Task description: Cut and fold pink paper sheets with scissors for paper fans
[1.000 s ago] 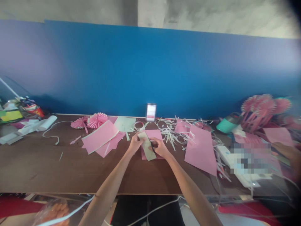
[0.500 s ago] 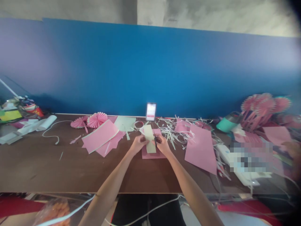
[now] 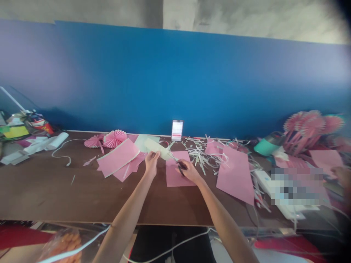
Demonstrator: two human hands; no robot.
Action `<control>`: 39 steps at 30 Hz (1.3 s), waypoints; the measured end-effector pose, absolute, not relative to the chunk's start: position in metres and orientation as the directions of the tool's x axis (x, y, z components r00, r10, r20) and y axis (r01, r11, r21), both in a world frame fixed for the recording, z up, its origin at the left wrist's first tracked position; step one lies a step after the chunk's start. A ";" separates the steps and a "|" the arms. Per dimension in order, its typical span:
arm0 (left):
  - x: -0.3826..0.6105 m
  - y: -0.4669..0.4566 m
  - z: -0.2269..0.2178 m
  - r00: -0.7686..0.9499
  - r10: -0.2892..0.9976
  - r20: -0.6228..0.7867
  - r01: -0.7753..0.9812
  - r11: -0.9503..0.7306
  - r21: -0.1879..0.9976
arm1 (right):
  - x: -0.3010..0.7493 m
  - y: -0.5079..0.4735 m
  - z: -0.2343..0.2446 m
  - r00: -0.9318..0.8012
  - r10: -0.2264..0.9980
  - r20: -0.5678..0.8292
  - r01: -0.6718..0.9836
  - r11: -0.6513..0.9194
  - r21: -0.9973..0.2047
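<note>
My left hand (image 3: 151,163) pinches the end of a pale green paper strip (image 3: 156,148), which slants across to the right. My right hand (image 3: 189,172) is closed around a pair of dark-handled scissors (image 3: 180,166), and their blades reach toward the strip's far end. Both hands hover over a flat pink paper sheet (image 3: 178,175) on the brown wooden table (image 3: 55,186). Another pink sheet pile (image 3: 117,157) lies just left of my left hand. The scissor blades are thin and partly blurred, so their exact contact with the strip cannot be made out.
Pink paper fans (image 3: 114,138) and white-green paper scraps (image 3: 200,155) lie along the table's back. A large pink sheet (image 3: 235,176) lies to the right. Beyond it are a teal container (image 3: 267,145) and pink rosettes (image 3: 304,128). Another person's hand (image 3: 340,175) shows at the right edge.
My hands have moved apart. The pale green strip has swung from upright between them to a slant, with my left hand holding one end and the scissors at the other.
</note>
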State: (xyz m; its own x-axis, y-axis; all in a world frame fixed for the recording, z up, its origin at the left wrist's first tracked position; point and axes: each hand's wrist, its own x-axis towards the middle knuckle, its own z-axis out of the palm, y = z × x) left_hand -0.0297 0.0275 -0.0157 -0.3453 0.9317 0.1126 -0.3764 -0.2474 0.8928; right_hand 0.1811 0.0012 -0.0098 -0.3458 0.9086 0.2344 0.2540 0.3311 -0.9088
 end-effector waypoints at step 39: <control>-0.015 0.020 -0.013 -0.285 0.943 0.171 -0.349 -0.269 0.898 | 0.182 -0.004 0.002 -0.399 0.905 0.146 0.200 0.241 -0.950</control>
